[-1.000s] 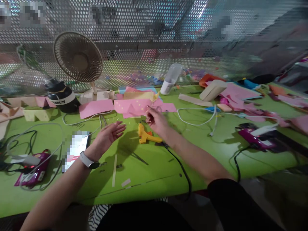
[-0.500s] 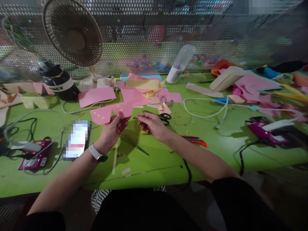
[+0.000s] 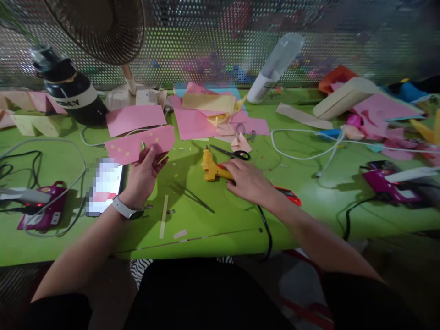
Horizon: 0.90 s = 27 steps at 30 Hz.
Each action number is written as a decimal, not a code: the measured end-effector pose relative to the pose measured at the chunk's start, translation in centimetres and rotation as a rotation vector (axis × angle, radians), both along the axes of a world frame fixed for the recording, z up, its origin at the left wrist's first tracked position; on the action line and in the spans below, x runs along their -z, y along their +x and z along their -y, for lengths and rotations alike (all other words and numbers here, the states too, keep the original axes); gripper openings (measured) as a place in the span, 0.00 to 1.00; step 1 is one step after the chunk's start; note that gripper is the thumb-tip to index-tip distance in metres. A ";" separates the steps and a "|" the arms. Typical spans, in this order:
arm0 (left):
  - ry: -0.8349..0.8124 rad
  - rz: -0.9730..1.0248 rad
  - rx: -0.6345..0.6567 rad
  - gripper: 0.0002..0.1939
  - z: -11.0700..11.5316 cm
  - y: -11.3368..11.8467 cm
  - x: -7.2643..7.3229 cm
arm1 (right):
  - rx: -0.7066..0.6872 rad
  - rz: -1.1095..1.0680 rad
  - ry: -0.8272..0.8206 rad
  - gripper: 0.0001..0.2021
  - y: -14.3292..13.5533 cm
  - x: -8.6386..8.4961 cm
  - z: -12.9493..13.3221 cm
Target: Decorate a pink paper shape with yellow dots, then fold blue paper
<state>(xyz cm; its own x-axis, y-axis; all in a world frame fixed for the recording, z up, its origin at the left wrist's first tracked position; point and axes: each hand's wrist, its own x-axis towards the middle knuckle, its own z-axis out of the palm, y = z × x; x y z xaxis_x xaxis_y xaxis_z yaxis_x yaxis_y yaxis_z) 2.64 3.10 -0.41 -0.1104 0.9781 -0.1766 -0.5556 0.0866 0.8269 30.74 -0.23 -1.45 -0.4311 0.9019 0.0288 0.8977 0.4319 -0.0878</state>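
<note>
In my left hand is a piece of pink paper with small yellow squares on it, pinched between thumb and fingers above the table. My right hand is closed round the handle of a yellow glue gun, whose nozzle points away from me. Black-handled scissors lie just beyond that hand. Tweezers rest on the green table between my hands. Partly hidden by my right forearm is a red-and-black utility knife.
A phone lies beside my left wrist. Purple power strips with cables sit at both sides. Along the back stand a fan, a black bottle, a clear-topped container and pink paper sheets. A paper strip lies near the front.
My right hand has moved right and taken hold of the glue gun, which was mostly hidden before. My left hand has carried the pink paper to the left. The view has tipped down.
</note>
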 end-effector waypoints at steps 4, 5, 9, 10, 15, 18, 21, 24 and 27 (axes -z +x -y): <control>0.011 -0.019 0.022 0.06 0.6 -0.2 0.3 | -0.028 0.044 0.042 0.26 -1.3 0.5 -0.5; 0.011 -0.024 0.032 0.07 0.7 -0.2 0.4 | -0.013 0.054 0.046 0.24 -1.5 0.6 -0.6; -0.002 -0.014 0.051 0.09 1.3 -0.1 0.2 | 0.083 -0.082 0.106 0.17 -1.3 0.6 -0.8; -0.012 -0.009 0.046 0.09 1.4 -0.1 0.1 | 0.091 -0.192 0.137 0.17 -1.1 0.4 -0.8; -0.064 0.011 0.025 0.09 1.7 0.2 0.0 | 0.031 -0.899 0.014 0.16 -1.3 -1.5 -0.7; -0.050 0.014 0.006 0.09 1.7 0.3 0.2 | 0.027 -1.094 -0.295 0.10 -2.9 -2.6 -0.5; -0.024 -0.028 -0.005 0.10 1.9 0.5 0.3 | -0.020 -1.114 -0.397 0.07 -4.7 -2.9 -0.2; -0.005 -0.064 0.003 0.10 2.1 0.6 0.3 | -0.093 -1.024 -0.370 0.06 -5.9 -2.6 -0.2; 0.013 -0.073 0.008 0.10 2.3 0.8 0.4 | -0.071 -0.935 -0.278 0.05 -6.3 -2.2 0.0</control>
